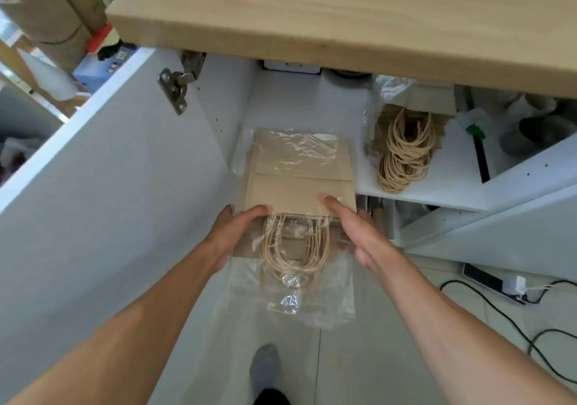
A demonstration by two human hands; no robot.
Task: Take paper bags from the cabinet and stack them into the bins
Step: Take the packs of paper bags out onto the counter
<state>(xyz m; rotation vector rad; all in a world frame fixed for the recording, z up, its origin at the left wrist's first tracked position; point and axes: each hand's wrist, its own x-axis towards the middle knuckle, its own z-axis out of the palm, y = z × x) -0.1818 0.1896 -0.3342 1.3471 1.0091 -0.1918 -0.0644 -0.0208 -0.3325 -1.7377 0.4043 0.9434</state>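
A flat pack of brown paper bags in clear plastic wrap lies half out of the white cabinet, its twine handles toward me. My left hand grips the pack's near left edge, thumb on top. My right hand holds the near right edge, fingers laid over the top. A second wrapped pack of paper bags with looped twine handles sits on the cabinet shelf to the right. No bin is in view.
The open white cabinet door stands at my left. A wooden countertop overhangs the cabinet. A power strip and black cables lie on the tiled floor at right. My grey-socked foot is below the pack.
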